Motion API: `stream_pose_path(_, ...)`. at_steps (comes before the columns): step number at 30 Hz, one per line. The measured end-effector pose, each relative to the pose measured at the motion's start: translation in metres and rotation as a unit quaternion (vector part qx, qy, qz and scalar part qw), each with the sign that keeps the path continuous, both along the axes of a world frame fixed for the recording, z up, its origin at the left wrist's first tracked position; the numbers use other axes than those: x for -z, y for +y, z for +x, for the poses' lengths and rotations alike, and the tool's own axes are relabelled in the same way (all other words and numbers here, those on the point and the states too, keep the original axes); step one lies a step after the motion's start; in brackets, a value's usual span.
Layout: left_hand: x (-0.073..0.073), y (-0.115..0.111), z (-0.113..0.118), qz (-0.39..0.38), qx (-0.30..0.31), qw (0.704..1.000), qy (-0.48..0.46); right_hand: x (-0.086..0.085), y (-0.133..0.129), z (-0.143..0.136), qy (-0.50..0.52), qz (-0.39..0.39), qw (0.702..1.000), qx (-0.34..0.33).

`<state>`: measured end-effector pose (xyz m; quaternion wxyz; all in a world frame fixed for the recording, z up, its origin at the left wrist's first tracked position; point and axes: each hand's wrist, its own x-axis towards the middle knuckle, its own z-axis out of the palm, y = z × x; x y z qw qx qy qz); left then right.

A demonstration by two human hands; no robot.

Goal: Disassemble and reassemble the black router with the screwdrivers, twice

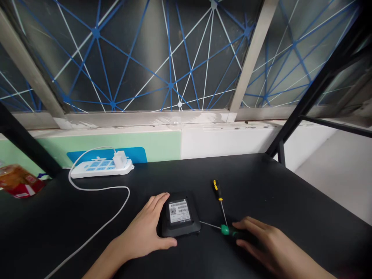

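A flat black box-shaped device [195, 217] with a white printed label [179, 211] lies on the dark table. My left hand [145, 228] grips its left side, fingers at the far edge and thumb at the near edge. In my right hand [264, 240] is a screwdriver with a green and black handle [225, 229]. Its thin shaft points left, and the tip is at the device's right edge; whether it sits in a gap there I cannot tell. Beyond that shaft lies a second screwdriver, with a yellow and black handle [217, 189], touched by neither hand.
A white power strip [101, 169] with a plugged-in charger [119, 159] stands at the back left. From it a white cable [116, 211] curves over the table's left part. An orange-red package [20, 181] is at the far left. Black frame posts [302, 104] flank the table.
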<state>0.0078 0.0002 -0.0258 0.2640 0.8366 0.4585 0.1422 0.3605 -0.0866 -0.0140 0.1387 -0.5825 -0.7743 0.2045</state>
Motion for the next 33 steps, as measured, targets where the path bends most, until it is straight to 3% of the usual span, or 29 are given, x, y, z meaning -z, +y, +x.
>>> stream_pose_path(9, 0.001, -0.001, 0.0, 0.0, -0.001, 1.0, -0.002, -0.02, 0.016, -0.015, -0.04, 0.041, 0.997, -0.055)
stream_pose_path(17, 0.0, -0.001, 0.0, -0.013, -0.003, 1.0, 0.004, -0.028, 0.031, -0.018, -0.097, 0.074, 0.989, -0.087)
stream_pose_path(25, -0.001, 0.0, 0.001, -0.018, -0.001, 1.0, 0.023, -0.044, 0.035, -0.027, -0.142, 0.063, 0.982, -0.108)
stream_pose_path(33, -0.004, 0.001, 0.003, -0.018, 0.003, 0.999, 0.038, -0.054, 0.033, -0.03, -0.119, 0.12, 0.976, -0.139)
